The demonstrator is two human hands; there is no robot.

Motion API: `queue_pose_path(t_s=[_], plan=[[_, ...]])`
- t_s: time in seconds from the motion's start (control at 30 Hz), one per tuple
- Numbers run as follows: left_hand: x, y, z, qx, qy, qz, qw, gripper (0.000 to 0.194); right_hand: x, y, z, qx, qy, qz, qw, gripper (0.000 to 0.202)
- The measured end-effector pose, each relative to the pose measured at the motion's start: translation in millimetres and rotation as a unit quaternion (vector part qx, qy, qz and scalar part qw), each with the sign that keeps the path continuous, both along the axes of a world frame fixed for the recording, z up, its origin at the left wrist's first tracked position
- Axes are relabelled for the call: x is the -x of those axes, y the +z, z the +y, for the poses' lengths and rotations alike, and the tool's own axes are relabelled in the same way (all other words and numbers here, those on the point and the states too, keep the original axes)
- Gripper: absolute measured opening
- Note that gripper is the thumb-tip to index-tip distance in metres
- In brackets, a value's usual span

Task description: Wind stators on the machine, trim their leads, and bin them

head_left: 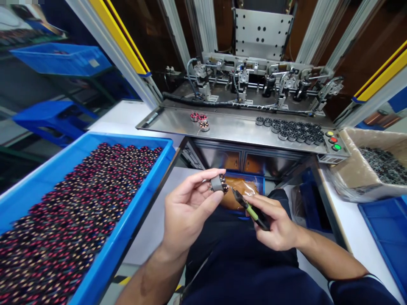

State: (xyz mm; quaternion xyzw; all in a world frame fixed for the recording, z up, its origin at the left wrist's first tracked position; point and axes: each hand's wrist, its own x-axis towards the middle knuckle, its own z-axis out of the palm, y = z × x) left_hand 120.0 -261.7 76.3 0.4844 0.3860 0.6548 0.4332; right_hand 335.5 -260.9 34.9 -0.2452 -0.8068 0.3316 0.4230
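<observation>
Between the thumb and fingers of my left hand (192,207) is a small wound motor stator (217,184), its grey metal side turned toward me. My right hand (277,220) is closed around pliers with green and black handles (252,212). The tips of the pliers point at the right side of the stator, very near it; whether they touch I cannot tell. On the metal ledge (235,129) beyond my hands sit a few wound stators (204,126) with red and copper coils. Several unwound dark stator cores (297,132) stand in rows farther right.
A blue tray (168,156) packed with wound stators lies to my left. The winding machine (243,78) stands behind the ledge, with push buttons (333,140) at its right end. To the right is a lined carton (352,148) of cores. A brown plastic-wrapped bundle (237,195) lies below my hands.
</observation>
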Motion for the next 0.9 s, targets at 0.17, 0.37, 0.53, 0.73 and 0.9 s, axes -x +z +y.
queue_pose_path(t_s=[0.17, 0.37, 0.53, 0.73, 0.9], plan=[[-1, -3.6, -1, -0.033, 0.03, 0.024, 0.999, 0.017, 2, 4.7, 0, -0.002, 0.017, -0.008, 1.0, 0.084], [-1, 0.0, -5, -0.073, 0.037, 0.056, 0.995, 0.024, 4, 7.9, 3, -0.009, 0.022, -0.006, 1.0, 0.084], [-1, 3.1, -7, -0.075, 0.045, 0.073, 0.993, 0.024, 6, 8.4, 4, -0.01, 0.025, -0.004, 1.0, 0.084], [0, 1.4, -8, -0.071, 0.05, 0.107, 0.99, 0.021, 4, 4.8, 2, -0.005, 0.021, 0.004, 1.0, 0.081], [1, 1.6, -11, -0.08, 0.053, 0.123, 0.988, 0.025, 3, 8.0, 2, -0.006, 0.003, -0.012, 1.0, 0.084]])
